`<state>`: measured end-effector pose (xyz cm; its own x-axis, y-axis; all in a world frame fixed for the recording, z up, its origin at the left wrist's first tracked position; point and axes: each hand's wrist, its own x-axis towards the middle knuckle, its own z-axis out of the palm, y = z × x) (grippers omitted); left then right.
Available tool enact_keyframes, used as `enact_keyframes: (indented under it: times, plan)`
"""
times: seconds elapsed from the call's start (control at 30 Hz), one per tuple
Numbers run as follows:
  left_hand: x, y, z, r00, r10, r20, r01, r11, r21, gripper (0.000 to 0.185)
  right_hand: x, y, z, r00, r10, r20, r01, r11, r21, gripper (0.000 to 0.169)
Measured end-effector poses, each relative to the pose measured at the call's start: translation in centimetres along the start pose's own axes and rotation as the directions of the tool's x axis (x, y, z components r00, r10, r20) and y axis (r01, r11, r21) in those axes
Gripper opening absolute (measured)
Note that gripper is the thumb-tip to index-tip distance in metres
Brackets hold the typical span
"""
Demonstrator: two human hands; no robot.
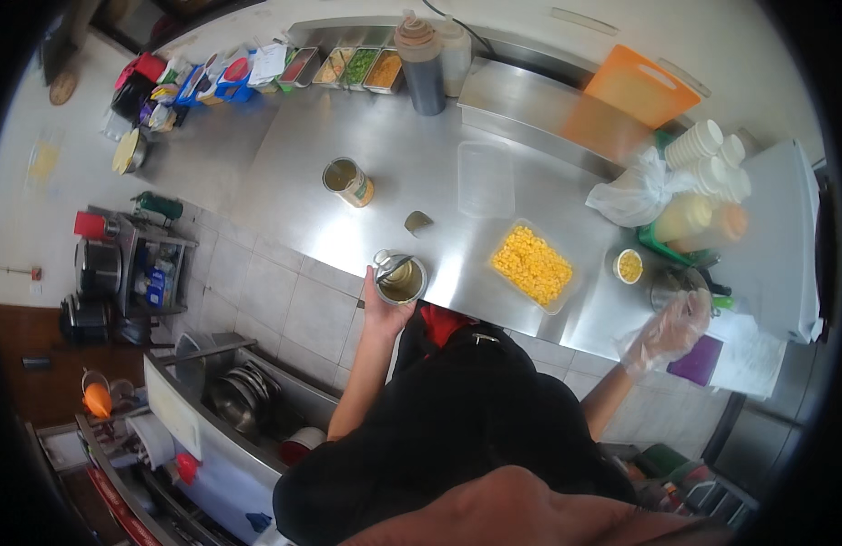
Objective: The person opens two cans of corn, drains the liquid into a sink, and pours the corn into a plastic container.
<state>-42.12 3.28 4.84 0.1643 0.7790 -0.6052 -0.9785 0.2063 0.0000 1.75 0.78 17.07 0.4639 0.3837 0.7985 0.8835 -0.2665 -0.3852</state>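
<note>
My left hand [387, 307] is bare and holds an opened tin can [406, 285] at the steel counter's front edge; its lid is bent up, and a dark utensil or strip lies across it. My right hand [680, 321], in a clear plastic glove, is at a metal container [667, 290] on the right; whether it grips anything is unclear. Between the hands sits a clear plastic tub of yellow corn kernels [532, 266]. Behind it lies a clear plastic lid [486, 179]. Another opened can [349, 183] stands farther left, with a small dark piece [417, 222] nearer me.
A small white cup with yellow contents [628, 266] stands near my right hand. Sauce bottles [421, 68], steel trays of toppings [359, 67] and an orange cutting board [632, 89] line the back. Stacked cups [694, 147] stand right; a sink with pans [240, 396] lies behind left.
</note>
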Motion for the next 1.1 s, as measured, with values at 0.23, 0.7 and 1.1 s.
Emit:
enact_keyframes:
  times: [0.23,0.7,1.1]
  plan:
    - [2.5,3.4,3.2,0.986,-0.167,0.025,0.165,0.985,0.05,0.035,0.8,7.1,-0.2,0.945,0.325,0.036,-0.318,0.94,-0.125,0.025]
    - [2.8,0.0,9.1,0.78,-0.618,-0.096,0.574,0.646,0.503,0.072,-14.4,-24.6,6.9,0.5,-0.223,0.837,-0.601,0.606,0.521,0.102]
    - [9.0,5.0,7.8,0.774,-0.022,0.633,-0.382,-0.813,0.439,0.047,-16.4,-23.5,7.1,0.611,0.03,0.791,-0.56,0.723,0.404,0.064]
